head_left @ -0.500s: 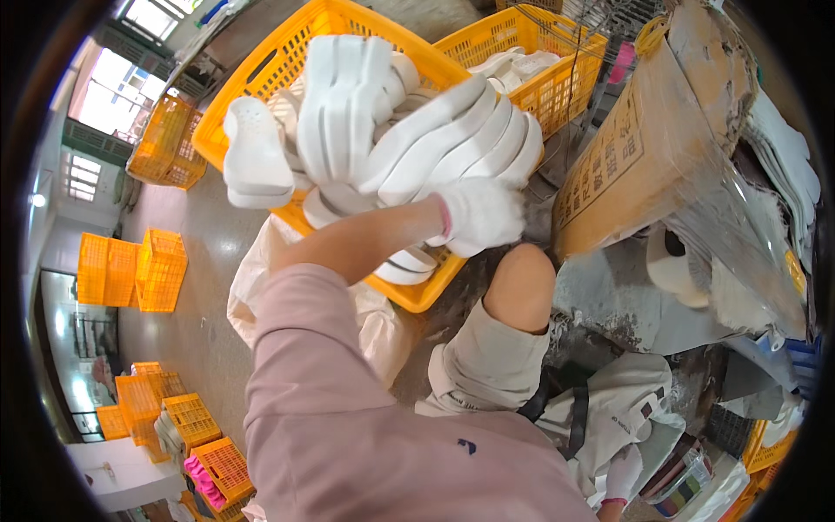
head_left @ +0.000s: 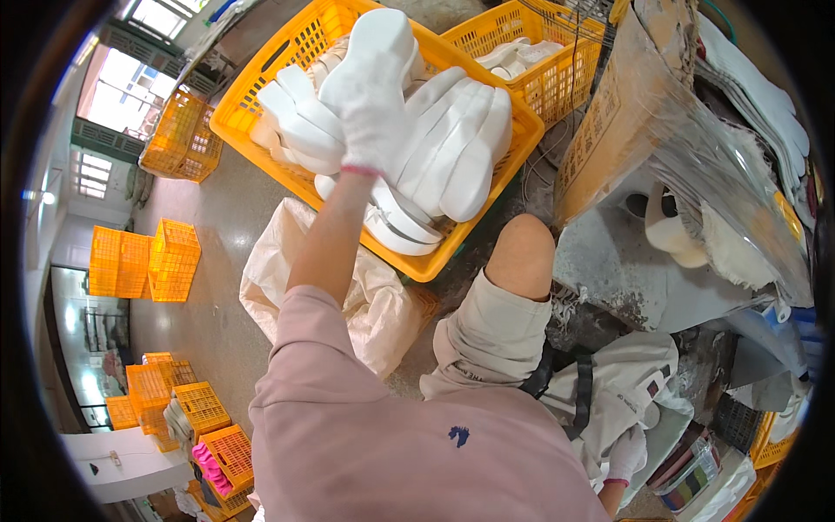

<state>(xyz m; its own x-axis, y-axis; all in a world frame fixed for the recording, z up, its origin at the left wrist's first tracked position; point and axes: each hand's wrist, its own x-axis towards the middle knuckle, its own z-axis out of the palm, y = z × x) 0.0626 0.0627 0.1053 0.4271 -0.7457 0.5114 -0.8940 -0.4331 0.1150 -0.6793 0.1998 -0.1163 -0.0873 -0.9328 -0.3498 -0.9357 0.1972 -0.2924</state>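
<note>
A yellow slotted crate holds a pile of white foam shoe soles. My left hand, in a white knit glove with a pink cuff, reaches over the pile and is closed on a white shoe sole. That sole rises above the others, toward the far side of the crate. Glove and soles are alike in colour, so the fingers are hard to make out. Low at the right, my right hand, gloved too, lies against the pale grey cloth by my leg; its fingers are hidden.
A second yellow crate with white pieces stands behind the first. To the right is a cardboard box wrapped in clear plastic. A white woven sack lies below the crate. More yellow crates stand on the floor at left.
My left hand has moved left and farther away, from the crate's near right side to over the pile, where it now holds a sole. The soles lie less neatly. My right hand stays low.
</note>
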